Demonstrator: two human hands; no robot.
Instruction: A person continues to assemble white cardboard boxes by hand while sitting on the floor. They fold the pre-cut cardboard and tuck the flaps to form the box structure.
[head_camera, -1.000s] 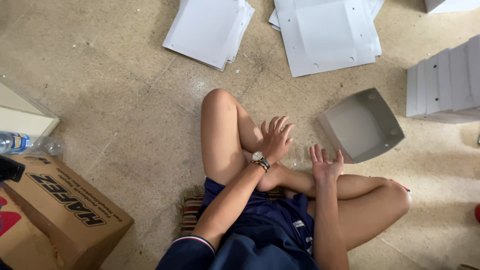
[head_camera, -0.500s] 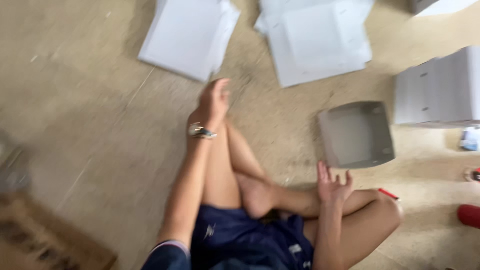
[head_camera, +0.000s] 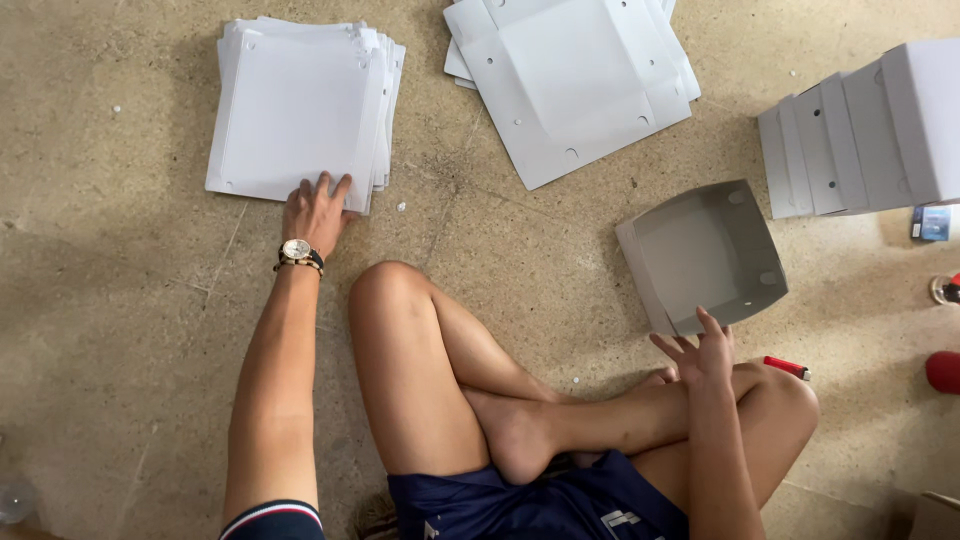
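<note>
I sit cross-legged on a speckled concrete floor. My left hand (head_camera: 315, 212), with a wristwatch on the wrist, reaches forward and its fingertips rest on the near edge of a stack of flat white cardboard sheets (head_camera: 300, 105). My right hand (head_camera: 695, 348) hovers with spread fingers over my right knee, just below the near edge of a folded grey-white open box (head_camera: 705, 255), and holds nothing. A second pile of flat white box blanks (head_camera: 570, 75) lies further ahead.
A row of assembled white boxes (head_camera: 860, 130) stands at the right. A red lighter (head_camera: 786, 367) lies beside my right knee, a red object (head_camera: 942, 371) at the right edge, a small blue packet (head_camera: 933, 222) under the boxes.
My left arm has stretched out from near my knee to the left sheet stack. My right hand has stayed by my right knee. The view has shifted forward.
</note>
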